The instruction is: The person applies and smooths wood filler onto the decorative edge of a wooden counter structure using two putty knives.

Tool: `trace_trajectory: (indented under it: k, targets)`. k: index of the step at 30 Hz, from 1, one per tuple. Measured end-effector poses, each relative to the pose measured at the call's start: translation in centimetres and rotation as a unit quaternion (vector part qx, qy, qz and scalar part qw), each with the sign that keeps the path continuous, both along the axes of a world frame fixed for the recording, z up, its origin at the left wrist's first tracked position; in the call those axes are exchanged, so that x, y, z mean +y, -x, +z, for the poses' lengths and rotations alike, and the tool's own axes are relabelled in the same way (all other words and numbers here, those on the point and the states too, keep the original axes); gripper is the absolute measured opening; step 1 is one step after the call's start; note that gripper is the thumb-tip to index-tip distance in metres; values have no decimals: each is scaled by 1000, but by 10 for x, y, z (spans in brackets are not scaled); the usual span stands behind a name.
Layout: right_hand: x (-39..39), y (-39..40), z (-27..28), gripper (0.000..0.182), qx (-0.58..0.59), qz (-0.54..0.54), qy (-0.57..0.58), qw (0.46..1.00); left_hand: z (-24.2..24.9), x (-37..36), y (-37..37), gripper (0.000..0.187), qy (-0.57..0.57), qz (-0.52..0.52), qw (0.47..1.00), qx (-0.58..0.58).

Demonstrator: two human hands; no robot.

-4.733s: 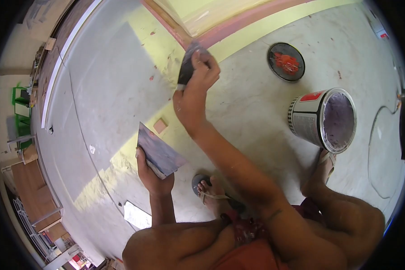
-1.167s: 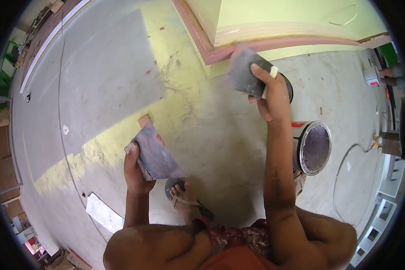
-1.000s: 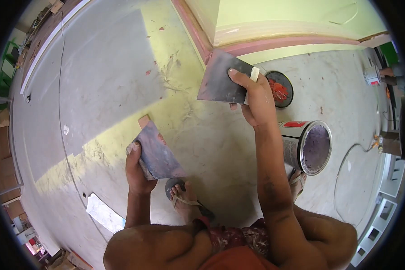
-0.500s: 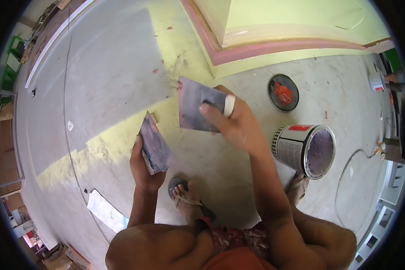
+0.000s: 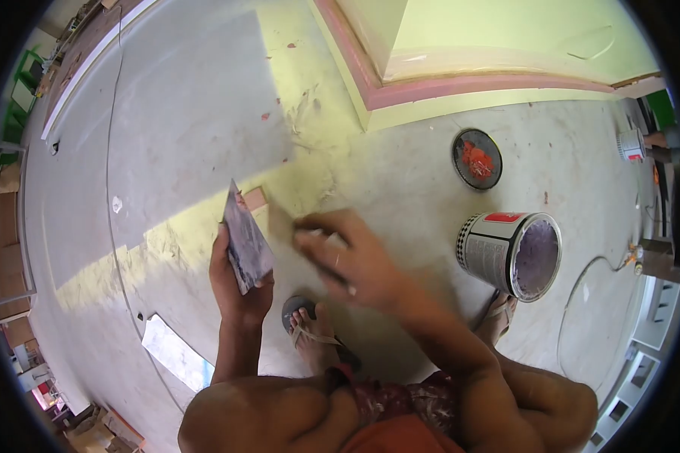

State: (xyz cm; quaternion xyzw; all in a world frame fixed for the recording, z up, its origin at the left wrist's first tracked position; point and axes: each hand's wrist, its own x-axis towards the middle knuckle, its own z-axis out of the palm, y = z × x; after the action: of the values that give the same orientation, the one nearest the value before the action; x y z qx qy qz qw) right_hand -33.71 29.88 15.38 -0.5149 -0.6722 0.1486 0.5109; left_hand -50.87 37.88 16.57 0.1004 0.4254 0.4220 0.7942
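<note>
My left hand [image 5: 234,283] is closed round a flat filling blade [image 5: 248,240] smeared with greyish-lilac paste, its pointed corner upward. To the right of it, my right hand [image 5: 363,257] grips a second wide blade, now turned nearly edge-on and blurred, so its face is mostly hidden. A gap separates that hand from the left blade. Right of my right arm, a tin [image 5: 487,249] appears tilted, with lilac paste [image 5: 538,257] inside its open mouth. Beyond the tin, a round dark lid [image 5: 462,172] on the floor carries an orange-red smear.
A pale yellow wall corner with a pink band [image 5: 431,92] stands ahead. Yellow overspray marks the grey floor. A small pinkish block [image 5: 255,198] lies past the left blade, and a white sheet [image 5: 175,351] lies at left. Cables cross both sides. Another person's hand [image 5: 657,140] is by a far tin [image 5: 630,145].
My right hand has come down and towards me, turning its blade from broad face to nearly edge-on. My left hand and its blade have shifted slightly left.
</note>
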Motion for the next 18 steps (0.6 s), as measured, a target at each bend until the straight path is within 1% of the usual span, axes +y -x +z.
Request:
trace_trajectory:
  k: [1, 2, 3, 4, 5, 6, 7, 8, 9, 10, 11, 13, 14, 15, 16, 18]
  targets:
    - [4, 9, -4, 58, -8, 9, -6, 1000, 2, -2, -2, 35, -17, -17, 1000, -1]
    - [7, 12, -11, 58, -10, 7, -7, 1000, 4, -4, -4, 39, -33, -34, 999, -2]
    - [10, 12, -21, 50, -150, 14, 119, 981, 3, -7, 0, 43, -72, -42, 996, 10]
    - [10, 10, -34, 44, -284, 19, 243, 927, 0, -9, 8, 47, -110, -49, 992, 22]
    - [3, 3, -54, 33, -253, 12, 235, 938, -7, -6, 23, 48, -232, -124, 965, -2]
    - [-6, -1, -74, 29, -118, -42, 254, 959, 1, -5, 25, 48, -259, -133, 957, 18]
    - [-8, -8, -75, 27, 17, -92, 263, 960, -2, 2, 29, 47, -265, -135, 955, -8]
    - [-11, -30, -77, 30, 186, -120, 376, 900, -5, 7, 33, 47, -268, -135, 953, -32]
    - [-8, -57, -70, 34, 346, -144, 474, 797, -7, 6, 36, 47, -262, -132, 956, -30]
    - [-7, -76, -72, 25, 501, -198, 358, 763, -9, 7, 35, 46, -228, -110, 967, 2]
    - [-5, -97, -61, 16, 581, -278, 325, 693, -10, 10, 34, 45, -195, -93, 976, 32]
    - [-23, -149, -50, 14, 662, -201, 240, 681, -11, 9, 29, 44, -177, -96, 979, 43]
    - [-26, -162, -33, 14, 650, -211, 230, 693, -11, 6, 28, 44, -158, -93, 981, 59]
    - [-24, -174, -26, 12, 643, -246, 205, 696, -15, 6, 31, 44, -156, -102, 981, 59]
    - [-23, -185, -22, 12, 645, -250, 200, 693, -21, 9, 36, 45, -163, -107, 979, 58]
    - [-18, -202, -17, 12, 636, -195, 174, 726, -23, 14, 39, 47, -172, -111, 977, 57]
